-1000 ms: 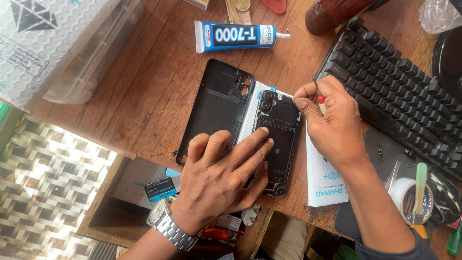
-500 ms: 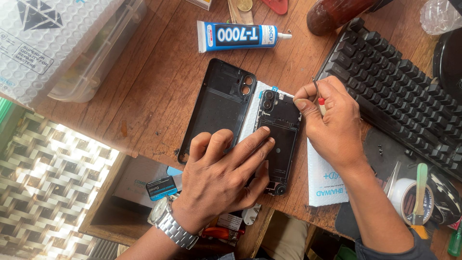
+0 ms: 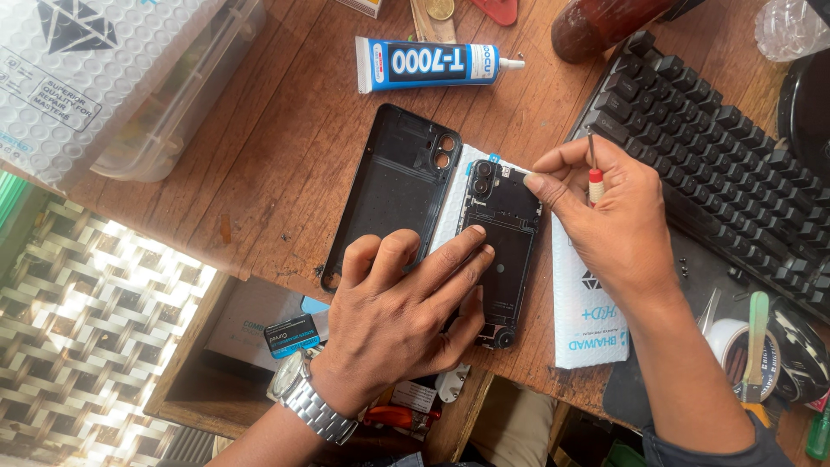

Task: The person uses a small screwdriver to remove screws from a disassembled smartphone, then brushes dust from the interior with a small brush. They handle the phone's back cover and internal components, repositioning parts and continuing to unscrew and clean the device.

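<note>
My left hand (image 3: pixel 398 316) lies flat, fingers spread, pinning the opened phone (image 3: pixel 500 233) on the white pad (image 3: pixel 596 303); its long axis runs away from me. My right hand (image 3: pixel 618 229), just right of its top edge, pinches a small red-handled screwdriver (image 3: pixel 593 169), whose tip is hard to make out. My palm hides the phone's lower left.

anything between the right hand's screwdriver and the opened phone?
Nothing visible. The right hand holds the small screwdriver by the opened phone's top right corner, its fingertip at the edge. The left hand covers only the phone's lower left; the removed back cover lies beside it.
</note>
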